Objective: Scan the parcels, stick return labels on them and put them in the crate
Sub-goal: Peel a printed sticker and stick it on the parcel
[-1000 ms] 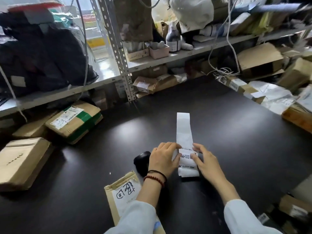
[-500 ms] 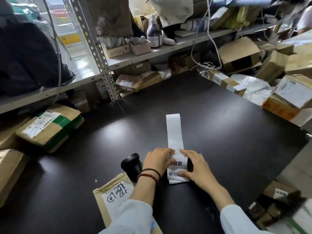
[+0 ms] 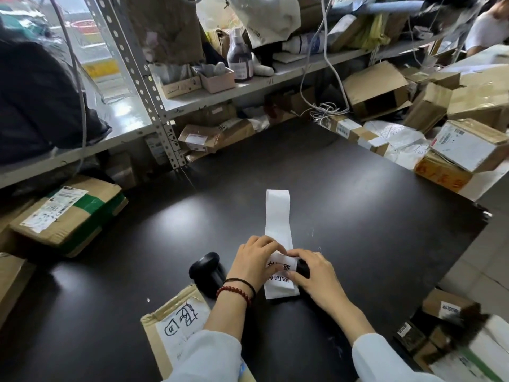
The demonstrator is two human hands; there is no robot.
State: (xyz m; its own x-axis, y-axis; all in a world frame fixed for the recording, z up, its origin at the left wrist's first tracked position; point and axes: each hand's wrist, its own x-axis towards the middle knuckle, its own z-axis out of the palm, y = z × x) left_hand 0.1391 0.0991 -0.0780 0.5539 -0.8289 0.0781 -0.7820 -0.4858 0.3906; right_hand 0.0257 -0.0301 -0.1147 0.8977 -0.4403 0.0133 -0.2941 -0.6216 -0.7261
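In the lower middle of the frame, on a matte black table (image 3: 358, 202), lies a long white label strip (image 3: 278, 216). It is a smooth paper band running away from the person, and its far end is curled over in a small loop. Its near part carries bold black printed characters.

The left hand (image 3: 253, 263) has its fingers curled down onto the strip's left edge. The right hand (image 3: 316, 277) pinches the printed part between thumb and bent fingers, and the paper bulges up between the two hands. A beaded bracelet and a black band sit on the left wrist, and both sleeves are pale fabric.

Just left of the left hand, a glossy black rounded scanner (image 3: 205, 270) rests on the table. Lower and further left lies a flat brown paper parcel (image 3: 170, 323), partly under the left sleeve. It bears a white sheet with handwritten marks.

At the left edge, a cardboard box (image 3: 68, 216) with green tape and a printed label lies under a grey metal shelf (image 3: 248, 86). Taped cartons (image 3: 377, 89) are heaped in the upper right.
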